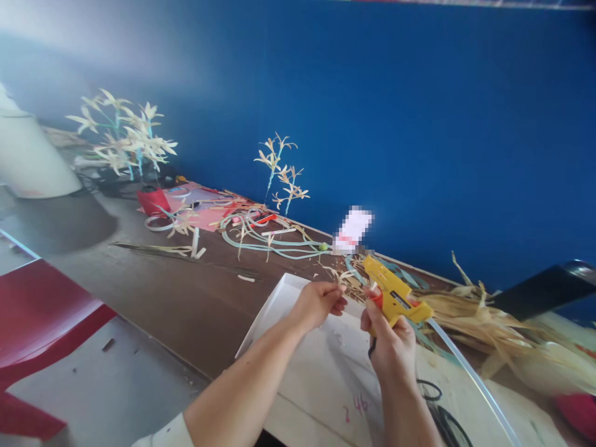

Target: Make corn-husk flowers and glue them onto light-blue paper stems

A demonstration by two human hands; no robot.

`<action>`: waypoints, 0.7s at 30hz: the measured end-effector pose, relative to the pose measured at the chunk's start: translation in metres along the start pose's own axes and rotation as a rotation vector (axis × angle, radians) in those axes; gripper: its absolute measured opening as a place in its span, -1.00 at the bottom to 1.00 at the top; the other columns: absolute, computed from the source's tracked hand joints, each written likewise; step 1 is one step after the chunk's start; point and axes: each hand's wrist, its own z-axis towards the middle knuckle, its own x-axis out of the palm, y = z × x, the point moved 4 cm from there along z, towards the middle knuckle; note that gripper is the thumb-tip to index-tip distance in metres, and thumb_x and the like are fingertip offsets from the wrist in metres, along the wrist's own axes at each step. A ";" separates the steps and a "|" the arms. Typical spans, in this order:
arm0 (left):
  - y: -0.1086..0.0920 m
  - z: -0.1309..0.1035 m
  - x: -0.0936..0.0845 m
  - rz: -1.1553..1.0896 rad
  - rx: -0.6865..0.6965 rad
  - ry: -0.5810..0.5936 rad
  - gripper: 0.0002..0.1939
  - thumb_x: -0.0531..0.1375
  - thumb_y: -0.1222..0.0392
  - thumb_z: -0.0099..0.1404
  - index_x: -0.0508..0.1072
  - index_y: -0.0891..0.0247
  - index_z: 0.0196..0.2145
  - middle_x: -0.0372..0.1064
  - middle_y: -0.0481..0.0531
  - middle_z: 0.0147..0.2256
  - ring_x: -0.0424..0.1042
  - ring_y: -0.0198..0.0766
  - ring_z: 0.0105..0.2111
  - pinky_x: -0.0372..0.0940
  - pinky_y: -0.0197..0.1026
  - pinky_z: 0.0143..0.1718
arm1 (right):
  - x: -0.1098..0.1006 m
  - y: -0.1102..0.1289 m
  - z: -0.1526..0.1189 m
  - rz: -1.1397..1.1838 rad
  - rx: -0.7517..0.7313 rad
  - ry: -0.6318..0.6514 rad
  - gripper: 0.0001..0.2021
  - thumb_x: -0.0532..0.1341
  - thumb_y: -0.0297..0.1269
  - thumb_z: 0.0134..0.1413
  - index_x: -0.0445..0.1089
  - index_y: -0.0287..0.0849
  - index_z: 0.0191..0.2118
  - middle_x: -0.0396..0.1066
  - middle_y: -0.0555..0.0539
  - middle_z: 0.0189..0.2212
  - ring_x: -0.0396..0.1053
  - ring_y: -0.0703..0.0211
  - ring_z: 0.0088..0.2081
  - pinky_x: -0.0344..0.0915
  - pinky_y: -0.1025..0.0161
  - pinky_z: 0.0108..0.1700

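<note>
While R grip (393, 344) clasps yel. glue gun (398, 293), L grip (319, 304) over wht tray (279, 304), hold unclear; red pot (153, 203) below flowers (144, 140).

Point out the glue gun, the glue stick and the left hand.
Glue gun (395, 290): head view, on its yellow body.
Glue stick (468, 370): head view, on its clear length behind the gun.
Left hand (315, 305): head view, on the back of the hand.

This seems a craft workshop. A glue gun (392, 290) and dried leaves (482, 318) sit at four o'clock, flowers (138, 140) at ten.
</note>
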 end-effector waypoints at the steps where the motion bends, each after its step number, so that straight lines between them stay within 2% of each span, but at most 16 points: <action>1: 0.000 0.000 0.000 0.024 0.009 -0.006 -0.77 0.13 0.19 0.22 0.47 0.41 -0.45 0.37 0.01 -0.53 0.33 -0.44 -0.57 0.33 -0.31 -0.45 | 0.000 0.001 0.000 -0.002 -0.004 0.004 -0.72 0.29 -0.10 -0.03 0.39 -0.22 -0.53 0.22 0.02 -0.64 0.17 0.26 -0.52 0.11 0.26 -0.40; 5: -0.002 -0.002 -0.002 0.091 0.022 -0.050 -0.81 0.12 0.23 0.21 0.48 0.37 -0.42 0.37 -0.01 -0.52 0.33 -0.45 -0.57 0.32 -0.34 -0.47 | 0.000 0.002 -0.002 0.026 -0.005 0.007 -0.73 0.29 -0.13 -0.01 0.47 -0.24 -0.26 0.24 0.03 -0.64 0.18 0.24 -0.51 0.08 0.26 -0.44; 7: -0.004 -0.002 -0.004 0.097 0.015 -0.071 -0.85 0.13 0.25 0.19 0.49 0.36 -0.38 0.38 -0.03 -0.52 0.33 -0.45 -0.57 0.30 -0.36 -0.50 | 0.000 0.001 -0.002 0.038 0.004 0.014 -0.72 0.29 -0.14 -0.01 0.47 -0.25 -0.23 0.24 0.02 -0.63 0.18 0.24 -0.52 0.07 0.26 -0.45; 14: -0.008 -0.001 -0.006 0.052 0.008 -0.091 -0.89 0.22 0.25 0.12 0.48 0.36 -0.41 0.43 0.02 -0.46 0.38 -0.41 -0.54 0.28 -0.39 -0.58 | 0.001 -0.002 -0.002 -0.001 -0.031 0.048 -0.80 0.28 -0.16 0.01 0.46 -0.21 -0.40 0.24 0.03 -0.63 0.18 0.22 -0.47 0.12 0.23 -0.33; 21: -0.005 -0.002 -0.002 -0.127 -0.069 -0.074 -0.79 0.34 0.27 0.01 0.42 0.40 -0.40 0.45 0.04 -0.51 0.46 -0.33 -0.52 0.38 -0.31 -0.47 | 0.002 -0.004 -0.002 -0.075 0.022 0.055 -0.66 0.29 -0.08 -0.03 0.33 -0.19 -0.65 0.25 -0.02 -0.63 0.20 0.20 -0.47 0.13 0.22 -0.36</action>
